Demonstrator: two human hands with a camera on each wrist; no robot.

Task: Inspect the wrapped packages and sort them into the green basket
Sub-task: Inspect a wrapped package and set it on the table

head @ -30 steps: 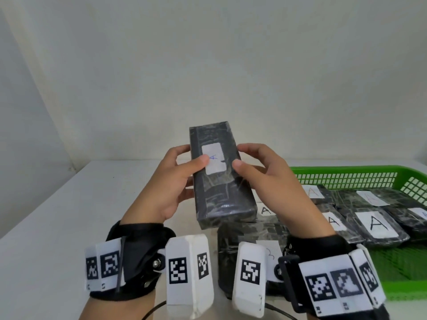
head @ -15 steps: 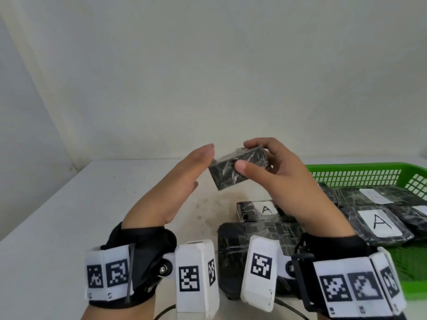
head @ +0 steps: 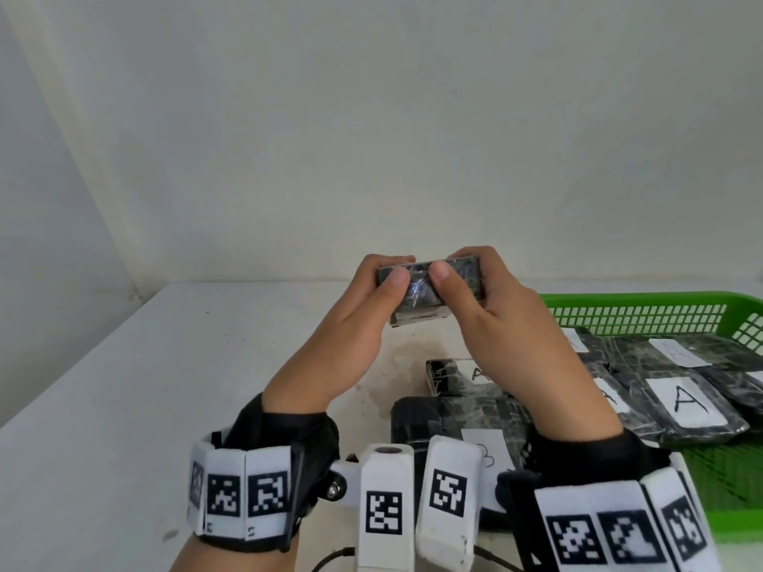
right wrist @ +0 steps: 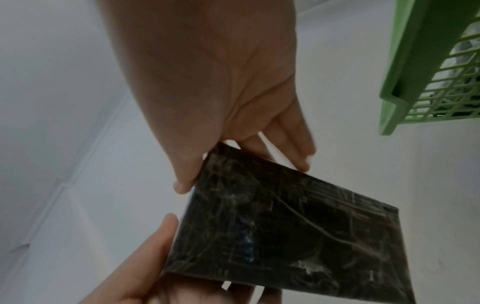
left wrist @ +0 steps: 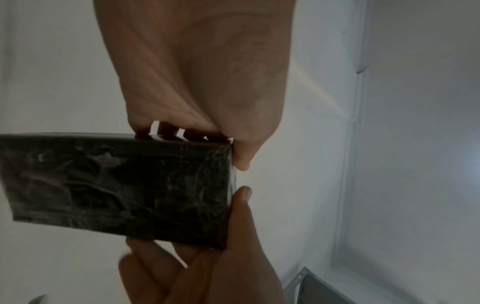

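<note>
**Package held end-on between both hands, basket off to the right**

The black wrapped package is raised above the white table, in front of the person, and both hands have it. The left hand grips its left part, thumb on the near face and fingers curled over the top; the right hand grips the right part in the same way, so the two thumbs lie close together on the side turned toward the head camera. From there only a short end face shows, and the wrist views suggest the long axis runs away from the person, nearly level.

The green basket lies to the right of the package and lower down, with the right hand on the nearer side. Judging from this, a drop into the basket calls for a swing rightward and down, most easily carried by the right hand alone.

No label shows on the held package now; the faces seen in the wrist views are plain dark film with creases. In the basket, one package bears a white sticker with a handwritten black "A", and another behind it carries a fainter "A". On the table, a package just left of the basket shows part of an "A", and a larger one nearer the wrists has a white sticker whose mark, partly hidden, I cannot read with any certainty.
</note>
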